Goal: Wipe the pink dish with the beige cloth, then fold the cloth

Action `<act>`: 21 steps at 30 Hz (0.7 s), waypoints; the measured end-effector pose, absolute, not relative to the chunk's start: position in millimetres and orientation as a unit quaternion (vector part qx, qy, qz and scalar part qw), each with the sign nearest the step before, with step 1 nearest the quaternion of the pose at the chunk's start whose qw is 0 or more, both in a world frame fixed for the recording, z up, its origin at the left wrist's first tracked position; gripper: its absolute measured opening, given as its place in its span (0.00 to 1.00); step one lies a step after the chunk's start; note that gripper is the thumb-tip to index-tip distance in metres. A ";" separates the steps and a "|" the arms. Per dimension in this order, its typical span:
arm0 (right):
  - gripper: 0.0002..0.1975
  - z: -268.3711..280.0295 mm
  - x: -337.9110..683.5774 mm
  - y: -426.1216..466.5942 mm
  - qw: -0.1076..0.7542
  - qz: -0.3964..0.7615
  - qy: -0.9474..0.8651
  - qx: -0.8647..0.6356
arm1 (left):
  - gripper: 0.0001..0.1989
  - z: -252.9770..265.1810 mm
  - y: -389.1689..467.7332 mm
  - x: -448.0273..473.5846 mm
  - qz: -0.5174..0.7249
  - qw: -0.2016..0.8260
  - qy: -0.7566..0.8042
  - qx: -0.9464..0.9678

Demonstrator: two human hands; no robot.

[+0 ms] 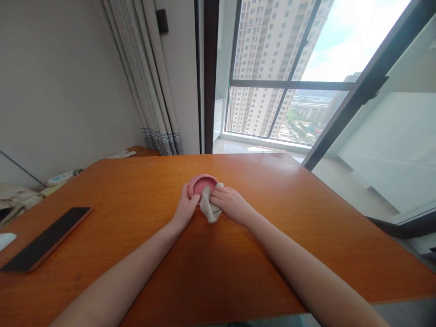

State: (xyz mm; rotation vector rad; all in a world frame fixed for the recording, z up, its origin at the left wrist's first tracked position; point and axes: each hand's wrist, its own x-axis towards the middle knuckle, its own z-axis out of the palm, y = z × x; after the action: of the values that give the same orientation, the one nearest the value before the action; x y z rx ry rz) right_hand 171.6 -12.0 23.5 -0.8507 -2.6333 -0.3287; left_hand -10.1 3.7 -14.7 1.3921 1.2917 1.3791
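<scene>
Pink bowl [201,182], left hand [185,207] clasping | right hand [233,204] apparently pinching cloth [209,211] | black slab [47,238] on table [136,190]

No text, label, brand, number or sign can be read. The white device [60,178], just beyond the left edge of the bench [146,188] toward its far left corner, shows a bluish patch too small to make out as lettering or anything else.
</scene>
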 end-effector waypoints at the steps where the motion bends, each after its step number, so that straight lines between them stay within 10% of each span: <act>1: 0.10 23.6 171.7 -12.4 0.178 -0.109 -0.931 -0.298 | 0.21 -14.9 4.3 -10.8 0.539 0.390 0.504 0.551; 21: 0.06 15.2 161.4 -15.4 0.179 -0.047 -0.931 -0.315 | 0.23 -18.8 0.4 -7.0 0.576 0.357 0.478 0.559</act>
State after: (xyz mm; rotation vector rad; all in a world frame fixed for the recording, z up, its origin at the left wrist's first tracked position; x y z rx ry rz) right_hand 161.4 -15.4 15.2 -0.8907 -2.6319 -0.1339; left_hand -7.0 0.4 -18.8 1.4426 1.2348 1.4873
